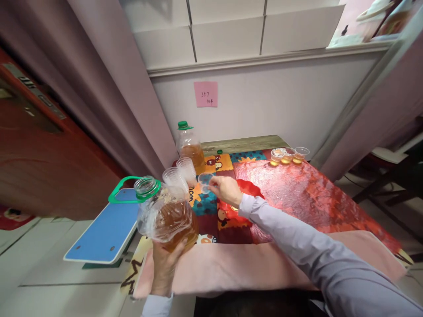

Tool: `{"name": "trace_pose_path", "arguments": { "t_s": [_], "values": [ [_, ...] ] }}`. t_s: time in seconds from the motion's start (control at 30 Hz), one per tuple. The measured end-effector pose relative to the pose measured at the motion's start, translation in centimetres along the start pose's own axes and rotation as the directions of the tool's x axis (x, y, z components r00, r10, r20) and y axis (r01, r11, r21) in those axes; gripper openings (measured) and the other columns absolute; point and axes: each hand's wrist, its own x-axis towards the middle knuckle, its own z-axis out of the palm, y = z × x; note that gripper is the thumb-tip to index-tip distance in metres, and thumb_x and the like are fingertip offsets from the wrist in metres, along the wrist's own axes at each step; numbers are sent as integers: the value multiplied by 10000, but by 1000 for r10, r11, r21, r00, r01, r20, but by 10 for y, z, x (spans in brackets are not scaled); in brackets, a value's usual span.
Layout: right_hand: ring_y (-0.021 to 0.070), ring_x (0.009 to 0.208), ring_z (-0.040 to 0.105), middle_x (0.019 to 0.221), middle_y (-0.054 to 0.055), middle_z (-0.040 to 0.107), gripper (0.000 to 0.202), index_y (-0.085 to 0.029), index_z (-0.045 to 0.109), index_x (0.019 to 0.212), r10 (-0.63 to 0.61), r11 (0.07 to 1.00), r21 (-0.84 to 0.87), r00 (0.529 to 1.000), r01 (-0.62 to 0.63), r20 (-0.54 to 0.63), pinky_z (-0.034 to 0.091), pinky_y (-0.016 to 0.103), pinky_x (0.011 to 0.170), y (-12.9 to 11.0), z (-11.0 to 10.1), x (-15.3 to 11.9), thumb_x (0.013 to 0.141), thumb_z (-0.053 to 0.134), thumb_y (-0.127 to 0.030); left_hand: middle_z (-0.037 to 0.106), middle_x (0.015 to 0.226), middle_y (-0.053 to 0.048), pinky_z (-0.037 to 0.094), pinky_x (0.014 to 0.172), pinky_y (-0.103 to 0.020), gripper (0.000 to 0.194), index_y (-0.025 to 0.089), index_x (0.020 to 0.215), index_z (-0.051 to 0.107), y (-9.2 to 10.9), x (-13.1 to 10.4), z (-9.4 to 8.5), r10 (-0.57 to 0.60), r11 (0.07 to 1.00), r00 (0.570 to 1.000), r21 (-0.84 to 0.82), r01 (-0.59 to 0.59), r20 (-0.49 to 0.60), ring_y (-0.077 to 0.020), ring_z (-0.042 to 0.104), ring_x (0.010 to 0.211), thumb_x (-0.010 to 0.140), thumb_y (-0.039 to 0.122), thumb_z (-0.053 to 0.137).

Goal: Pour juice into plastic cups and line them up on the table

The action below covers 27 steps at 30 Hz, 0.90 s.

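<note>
My left hand grips the lower side of a big clear plastic jug of amber liquid, tilted, its mouth uncapped and its green handle sticking out to the left. Between the fingertips of my right hand is a small clear plastic cup, held by its side. Two stacks of clear cups stand just left of it. Under my right wrist lies a red scalloped plate, partly hidden by the arm.
A second jug with a green cap stands at the back left, near a loose green cap. Three cups with amber liquid line the far right. A pink towel covers the front edge. A blue-topped stool is at left.
</note>
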Motion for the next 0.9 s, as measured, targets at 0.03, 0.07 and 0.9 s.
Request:
{"name": "trace_pose_path", "arguments": {
  "t_s": [0.03, 0.07, 0.9],
  "values": [
    [235, 1043, 788, 1149, 78, 846, 238, -244, 762, 1164, -3, 1000, 14, 999, 4, -34, 513, 300, 848, 9, -9, -7, 1100, 612, -417, 831, 1208, -91, 595, 1083, -617, 792, 234, 1306, 691, -1, 0, 0, -8, 1000, 1000, -6, 8, -3, -395, 785, 1130, 594, 384, 1004],
    [225, 1024, 784, 1137, 66, 844, 215, -248, 756, 1137, -9, 1000, 24, 997, 11, -74, 511, 296, 846, 20, -17, -14, 1098, 620, -410, 829, 1217, -96, 597, 1080, -616, 810, 232, 1317, 685, -2, 0, -1, -18, 1000, 1000, -13, 18, -5, -395, 785, 1128, 588, 378, 1007],
    [285, 1042, 755, 1264, 129, 806, 283, -225, 819, 1205, 363, 830, -304, 866, -468, -343, 514, 339, 776, 269, -104, -33, 1037, 654, -383, 834, 1163, -106, 538, 1130, -646, 714, 210, 1206, 760, -6, 8, -9, 2, 978, 999, 209, 9, -50, -409, 766, 1116, 579, 466, 985]
  ]
}}
